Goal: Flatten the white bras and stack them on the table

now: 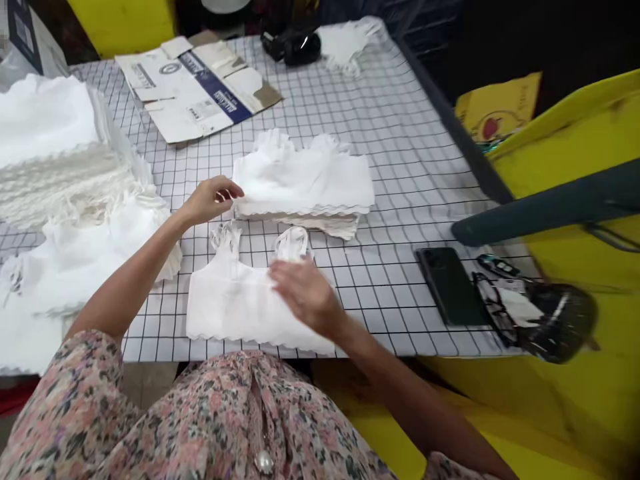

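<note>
A white strappy crop top [235,303] lies flat at the table's front edge, its straps pointing away from me. My right hand [305,293] is over its right side, fingers stretched out and slightly blurred, covering part of the neckline. Behind it sits a small pile of similar white crop tops [305,180], scalloped hems facing me. At the pile's left front corner is my left hand [213,199], its thumb and fingers curled in a pinch at the fabric edge. How much cloth it pinches is hard to see.
Large stacks of white garments [50,147] fill the left side. A flattened carton [200,90] and a black object [293,47] lie at the back. On the right are a phone [450,287], glasses [493,307] and a dark green pole [540,207] crossing the table's edge.
</note>
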`<state>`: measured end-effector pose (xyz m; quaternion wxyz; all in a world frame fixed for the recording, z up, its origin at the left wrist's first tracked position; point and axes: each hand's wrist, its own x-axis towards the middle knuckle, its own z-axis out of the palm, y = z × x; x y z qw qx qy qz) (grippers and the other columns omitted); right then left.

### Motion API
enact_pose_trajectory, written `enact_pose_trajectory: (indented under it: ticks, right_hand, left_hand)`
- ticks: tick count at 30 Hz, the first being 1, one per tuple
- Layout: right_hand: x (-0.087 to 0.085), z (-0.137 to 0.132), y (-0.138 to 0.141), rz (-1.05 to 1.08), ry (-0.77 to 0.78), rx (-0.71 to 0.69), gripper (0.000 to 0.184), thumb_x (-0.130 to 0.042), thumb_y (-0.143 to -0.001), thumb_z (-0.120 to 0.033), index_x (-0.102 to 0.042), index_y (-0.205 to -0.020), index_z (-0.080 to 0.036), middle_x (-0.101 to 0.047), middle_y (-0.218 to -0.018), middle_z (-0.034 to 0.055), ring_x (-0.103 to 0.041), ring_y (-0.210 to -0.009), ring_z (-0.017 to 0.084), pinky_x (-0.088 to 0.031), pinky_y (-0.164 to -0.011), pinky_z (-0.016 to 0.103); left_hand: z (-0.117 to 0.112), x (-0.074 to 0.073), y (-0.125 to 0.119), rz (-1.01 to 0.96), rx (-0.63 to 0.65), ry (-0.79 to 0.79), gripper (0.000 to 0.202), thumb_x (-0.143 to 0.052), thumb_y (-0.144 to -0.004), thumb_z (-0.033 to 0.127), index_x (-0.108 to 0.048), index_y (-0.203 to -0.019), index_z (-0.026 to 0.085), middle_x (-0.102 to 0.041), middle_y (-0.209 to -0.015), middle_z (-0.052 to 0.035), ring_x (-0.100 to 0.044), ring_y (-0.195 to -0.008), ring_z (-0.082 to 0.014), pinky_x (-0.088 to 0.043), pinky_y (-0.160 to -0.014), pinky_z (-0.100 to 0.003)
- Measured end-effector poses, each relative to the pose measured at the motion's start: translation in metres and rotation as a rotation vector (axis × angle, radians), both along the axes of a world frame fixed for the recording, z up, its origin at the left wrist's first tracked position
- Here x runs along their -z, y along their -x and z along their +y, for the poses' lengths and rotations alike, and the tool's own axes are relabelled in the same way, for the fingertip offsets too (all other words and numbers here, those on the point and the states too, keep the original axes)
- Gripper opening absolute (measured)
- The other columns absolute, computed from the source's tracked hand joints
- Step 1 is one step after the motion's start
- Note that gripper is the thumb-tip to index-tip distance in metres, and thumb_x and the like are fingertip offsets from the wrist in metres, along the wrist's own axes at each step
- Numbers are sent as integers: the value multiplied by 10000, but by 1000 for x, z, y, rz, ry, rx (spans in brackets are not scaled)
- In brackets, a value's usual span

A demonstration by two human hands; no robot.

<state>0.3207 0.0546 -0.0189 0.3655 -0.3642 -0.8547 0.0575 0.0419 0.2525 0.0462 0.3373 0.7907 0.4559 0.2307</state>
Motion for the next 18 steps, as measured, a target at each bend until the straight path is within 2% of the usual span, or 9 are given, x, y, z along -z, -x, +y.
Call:
enact_pose_trajectory:
  ticks: [2, 5, 6, 8, 10, 12, 15, 18]
  right_hand:
    - [-10, 51, -37, 135, -50, 292, 218, -589, -1100, -226, -774, -1212, -202, -817, -1139, 106, -757, -1125, 261, -624, -1021, 479]
    - [-14, 131, -95, 205, 30, 727, 201, -659, -992, -288, -779, -1126, -199, -753, -1147, 144, -693, -1123, 316, -581, -1034, 536]
    - [-12, 154, -110, 224, 103, 832, 222, -708, -923, -298, -773, -1110, -198, -735, -1132, 141, -671, -1102, 321, -565, -1045, 549]
    - [-6, 187, -128, 258, 266, 907, 220, -736, -821, -274, -750, -1027, -200, -702, -983, 102, -634, -1033, 313, -540, -1055, 552]
    - [2, 203, -132, 256, 347, 898, 131, -706, -781, -235, -703, -910, -211, -656, -873, 77, -602, -977, 304, -515, -1059, 550]
    - [6, 205, -127, 229, 321, 889, 42, -656, -785, -207, -630, -810, -228, -642, -858, 90, -583, -972, 315, -491, -1054, 557]
    - [6, 198, -119, 232, 226, 894, 127, -608, -804, -181, -515, -765, -260, -650, -896, 116, -575, -994, 330, -472, -1028, 543]
    - [-2, 193, -121, 359, 243, 928, 186, -595, -829, -153, -464, -805, -283, -646, -872, 94, -581, -886, 287, -469, -972, 474]
  left_hand:
    - [11, 4, -5, -71, -190, -34, 223, -694, -829, 102, -807, -992, 205, -772, -1102, -71, -714, -949, -184, -623, -906, -356]
    - [22, 15, -18, -142, -416, 21, 162, -803, -791, 157, -766, -944, 191, -752, -951, -51, -682, -847, -180, -610, -837, -351]
    - [24, 18, -23, -166, -463, 56, 191, -842, -767, 171, -754, -936, 188, -734, -904, -40, -667, -812, -175, -601, -816, -347]
    - [26, 25, -31, -214, -519, 102, 247, -889, -735, 185, -739, -932, 185, -706, -861, -22, -646, -778, -167, -584, -798, -340]
    - [25, 28, -37, -226, -547, 77, 234, -885, -740, 177, -731, -916, 188, -696, -873, -17, -631, -775, -161, -570, -808, -340]
    - [24, 29, -40, -195, -562, 2, 189, -861, -763, 166, -725, -891, 195, -698, -930, -22, -618, -789, -155, -559, -838, -344]
    - [23, 28, -41, -144, -577, -92, 157, -847, -798, 178, -720, -890, 197, -689, -1026, -33, -603, -812, -149, -543, -873, -343]
    - [23, 26, -42, -127, -577, -117, 170, -854, -829, 207, -712, -923, 196, -674, -1053, -39, -584, -804, -144, -530, -869, -339]
